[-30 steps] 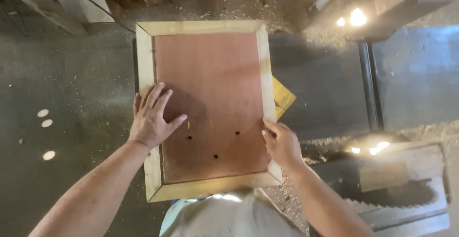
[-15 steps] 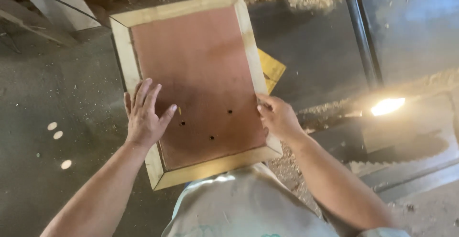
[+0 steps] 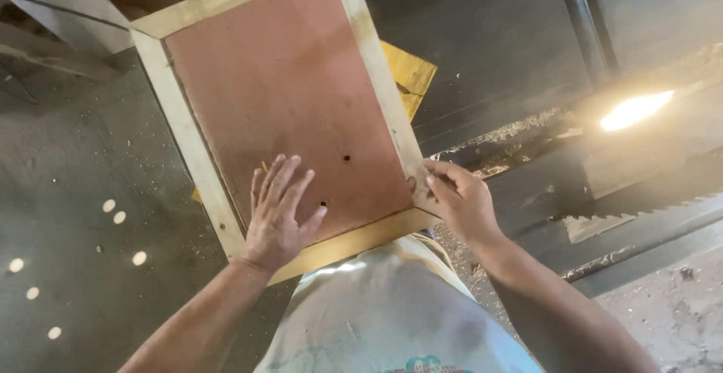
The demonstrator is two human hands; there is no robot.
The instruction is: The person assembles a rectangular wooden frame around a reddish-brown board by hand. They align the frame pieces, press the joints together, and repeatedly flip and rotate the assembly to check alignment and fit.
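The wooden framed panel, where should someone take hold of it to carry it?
Grip the pale frame rails of the framed panel on its two long sides, coming in from left and right. The raised rails give fingers an edge; the red-brown centre is flat, as the left hand lying on it shows.

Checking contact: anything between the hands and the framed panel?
Nothing visible. The left hand lies flat on the reddish panel, and the right hand grips the near right corner of its pale wooden frame directly.
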